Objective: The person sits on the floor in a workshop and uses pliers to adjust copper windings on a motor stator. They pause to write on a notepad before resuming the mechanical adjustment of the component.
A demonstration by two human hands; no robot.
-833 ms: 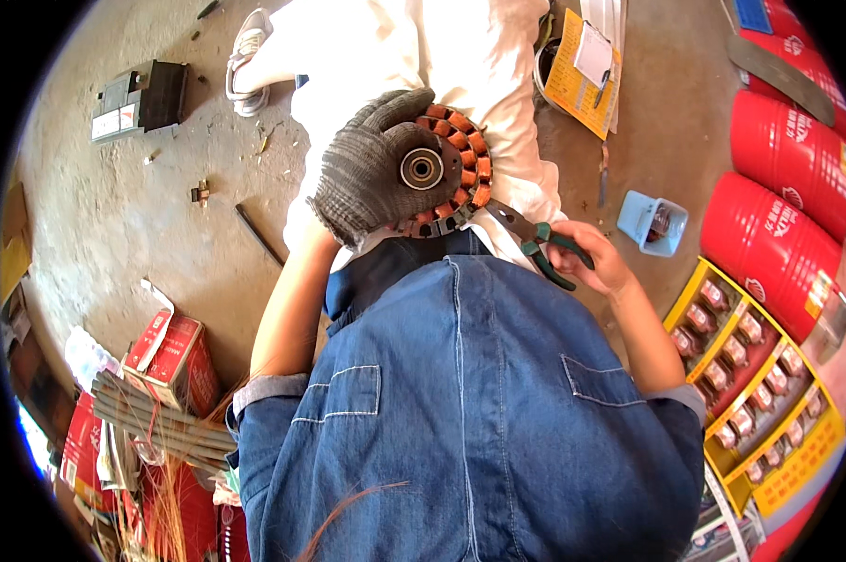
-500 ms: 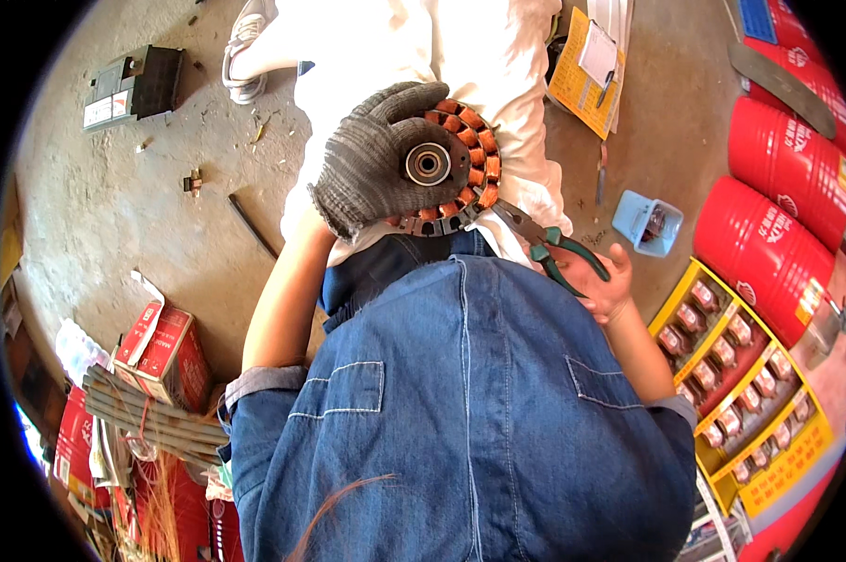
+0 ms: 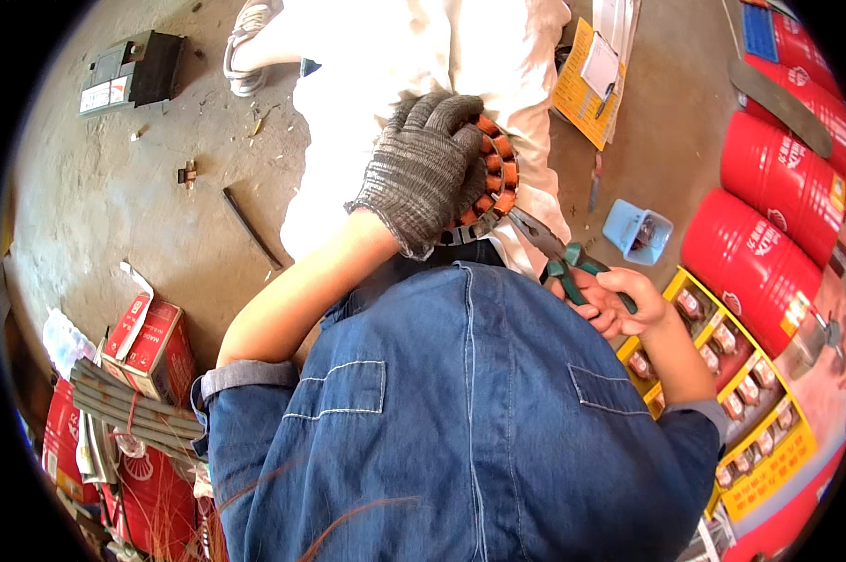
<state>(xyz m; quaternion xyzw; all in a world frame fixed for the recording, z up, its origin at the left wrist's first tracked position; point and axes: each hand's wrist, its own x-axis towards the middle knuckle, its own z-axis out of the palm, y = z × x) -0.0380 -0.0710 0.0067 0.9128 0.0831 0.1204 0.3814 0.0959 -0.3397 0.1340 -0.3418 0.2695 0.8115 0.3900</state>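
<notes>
My left hand (image 3: 417,174), in a grey knit glove, grips a round stator (image 3: 501,170) with copper windings over my white-trousered lap, hiding its centre and left side. My bare right hand (image 3: 620,298) holds pliers (image 3: 571,267) with green handles, its fingers loosely curled under them. The pliers' metal jaws point up-left and meet the stator's lower right edge; whether they bite on anything is too small to tell.
On the floor lie a black battery (image 3: 147,66), a dark strip (image 3: 250,225), a red box (image 3: 147,337) and bundled hoses (image 3: 123,393). Rightward are red drums (image 3: 742,272), a yellow compartmented rack (image 3: 774,468), a blue container (image 3: 629,229) and papers (image 3: 587,84).
My left hand has shifted right across the stator and covers the central bearing that showed earlier. The stator and pliers moved slightly right and down; my right hand's fingers have shifted around the handles.
</notes>
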